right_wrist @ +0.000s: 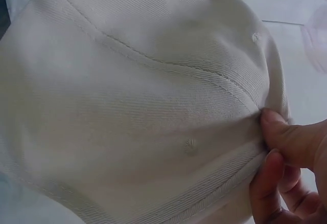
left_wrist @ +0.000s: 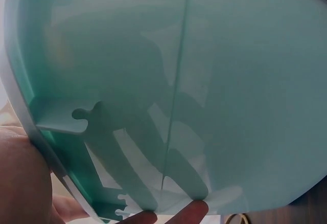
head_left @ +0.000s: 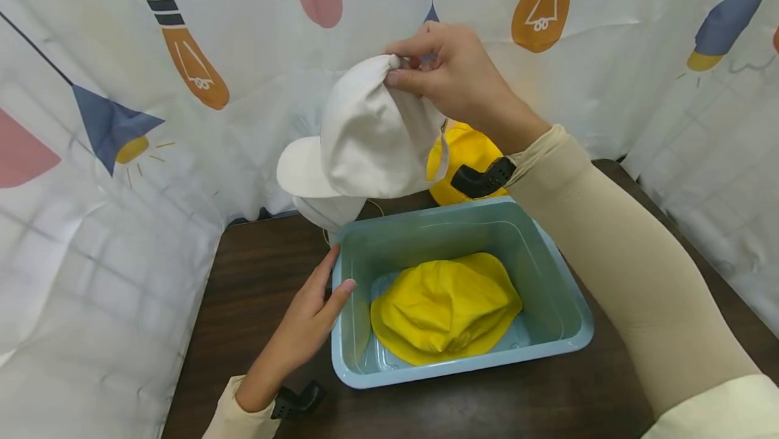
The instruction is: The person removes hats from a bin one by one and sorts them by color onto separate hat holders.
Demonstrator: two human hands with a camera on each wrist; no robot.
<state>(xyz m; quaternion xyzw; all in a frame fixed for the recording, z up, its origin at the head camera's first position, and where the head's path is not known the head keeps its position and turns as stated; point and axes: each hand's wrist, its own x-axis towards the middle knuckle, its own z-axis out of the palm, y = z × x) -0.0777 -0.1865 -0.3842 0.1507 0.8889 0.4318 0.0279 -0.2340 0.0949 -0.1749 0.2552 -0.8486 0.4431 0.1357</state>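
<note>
A white baseball cap (head_left: 371,134) hangs above the far rim of a blue-green plastic bin (head_left: 462,361). My right hand (head_left: 453,74) pinches it by the top of its crown, with the brim pointing left. The right wrist view shows the thumb and fingers gathering the cloth (right_wrist: 153,106). My left hand (head_left: 304,327) holds the bin's left side, thumb over the rim and fingertips (left_wrist: 189,213) against the outer wall. Inside the bin lies a yellow cap (head_left: 447,307), crown up.
Behind the bin, another yellow cap (head_left: 468,155) is partly hidden by my right wrist. Another white cap (head_left: 331,212) shows below the held one. The dark wooden table (head_left: 243,276) meets a printed curtain (head_left: 255,53) at the back and sides.
</note>
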